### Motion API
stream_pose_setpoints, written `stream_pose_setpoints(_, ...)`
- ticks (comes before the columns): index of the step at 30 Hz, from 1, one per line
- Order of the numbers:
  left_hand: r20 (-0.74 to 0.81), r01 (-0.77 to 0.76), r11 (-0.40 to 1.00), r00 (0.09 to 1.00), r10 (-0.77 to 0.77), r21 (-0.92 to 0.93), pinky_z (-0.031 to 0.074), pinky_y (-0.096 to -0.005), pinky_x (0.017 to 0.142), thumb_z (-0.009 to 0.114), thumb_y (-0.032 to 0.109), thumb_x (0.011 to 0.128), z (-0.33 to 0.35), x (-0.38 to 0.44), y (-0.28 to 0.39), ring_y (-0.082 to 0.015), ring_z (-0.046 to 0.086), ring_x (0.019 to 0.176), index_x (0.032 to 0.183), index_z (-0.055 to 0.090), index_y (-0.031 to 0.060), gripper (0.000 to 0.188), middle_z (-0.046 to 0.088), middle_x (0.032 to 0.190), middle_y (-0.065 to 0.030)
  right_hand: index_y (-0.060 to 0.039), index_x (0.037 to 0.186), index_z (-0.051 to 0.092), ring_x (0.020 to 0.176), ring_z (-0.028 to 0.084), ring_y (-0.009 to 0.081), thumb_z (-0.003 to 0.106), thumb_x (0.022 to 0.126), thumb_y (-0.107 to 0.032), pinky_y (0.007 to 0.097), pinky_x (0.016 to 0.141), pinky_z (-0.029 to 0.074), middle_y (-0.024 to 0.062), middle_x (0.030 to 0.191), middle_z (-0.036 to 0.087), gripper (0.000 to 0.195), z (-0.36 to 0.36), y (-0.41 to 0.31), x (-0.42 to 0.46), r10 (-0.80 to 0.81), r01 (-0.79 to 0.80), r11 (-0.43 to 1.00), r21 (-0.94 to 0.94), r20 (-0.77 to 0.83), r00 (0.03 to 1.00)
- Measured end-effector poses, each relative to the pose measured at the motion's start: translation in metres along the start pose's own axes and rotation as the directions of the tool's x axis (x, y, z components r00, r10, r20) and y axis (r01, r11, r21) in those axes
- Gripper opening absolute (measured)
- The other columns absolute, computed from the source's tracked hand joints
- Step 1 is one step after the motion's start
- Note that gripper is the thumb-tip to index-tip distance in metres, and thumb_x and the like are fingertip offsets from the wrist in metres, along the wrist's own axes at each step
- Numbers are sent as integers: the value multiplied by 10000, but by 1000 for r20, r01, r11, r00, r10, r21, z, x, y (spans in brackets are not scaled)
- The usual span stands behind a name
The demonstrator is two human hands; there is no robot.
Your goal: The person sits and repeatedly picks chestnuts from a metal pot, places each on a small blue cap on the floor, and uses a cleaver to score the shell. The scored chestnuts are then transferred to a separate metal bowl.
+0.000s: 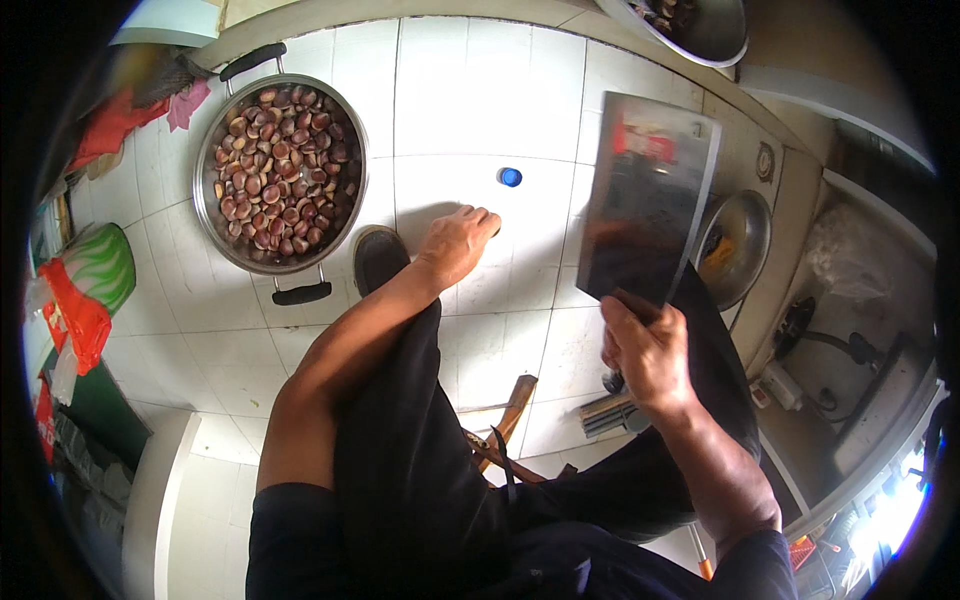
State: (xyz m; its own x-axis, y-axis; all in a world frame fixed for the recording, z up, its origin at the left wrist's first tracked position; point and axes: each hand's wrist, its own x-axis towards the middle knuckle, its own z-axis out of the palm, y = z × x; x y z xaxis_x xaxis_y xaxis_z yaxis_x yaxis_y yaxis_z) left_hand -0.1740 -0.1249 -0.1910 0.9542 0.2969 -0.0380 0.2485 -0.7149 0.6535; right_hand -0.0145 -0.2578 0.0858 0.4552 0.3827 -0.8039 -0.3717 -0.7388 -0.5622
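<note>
My left hand [460, 241] reaches over the white floor tiles [487, 112], its thumb and fingers pinched on a small dark object [495, 231], likely a chestnut, mostly hidden. On the right my right hand [646, 352] grips the handle of a broad, slightly blurred cleaver [649, 195], raised with its blade pointing away from me. A blue bottle cap [511, 177] lies on the tiles just beyond my left hand. At the left stands a two-handled steel pot [365, 172] holding many brown chestnuts [281, 169].
A metal bowl [757, 247] with something yellow inside is at the right, beyond the cleaver. Another bowl [731, 52] stands at the top right. My shoe [379, 259] is beside the pot. Wooden stool parts [517, 405] show between my legs. Bags [97, 270] lie at the left.
</note>
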Motion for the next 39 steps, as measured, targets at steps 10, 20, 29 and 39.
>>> stream_pose_setpoints(10,293,309,42,932,-215,-950,591,-279,806,684,-3,970,-105,26,51,-143,700,907,1275,634,-4,310,645,1027,-50,-61,747,535,492,398,97,641,1057,-217,289,469,344,-5,594,437,362,9,-13,-16,-93,112,950,291,-77,993)
stream_pose_setpoints(20,133,167,231,979,-153,-959,608,-315,832,727,-36,932,-298,21,183,-196,721,948,1303,599,0,394,680,1233,-151,-20,827,617,522,480,98,623,1076,-230,286,501,404,11,605,526,326,-22,-82,-117,-370,310,838,448,50,928)
stream_pose_setpoints(29,-135,11,598,971,-198,-801,571,-242,835,747,-76,915,-387,2,317,-88,667,923,1270,572,-29,398,680,1057,-59,-10,811,624,520,467,114,621,1065,-196,298,497,380,21,599,525,315,-30,-103,-186,-713,407,513,756,111,692)
stream_pose_setpoints(39,-363,-96,719,904,-226,-688,554,-249,870,719,-113,904,-380,-8,347,-102,661,941,1296,596,-77,413,682,1029,-59,9,868,667,528,479,80,653,1050,-166,276,481,365,-6,626,547,253,-37,-103,-189,-773,524,480,704,57,632)
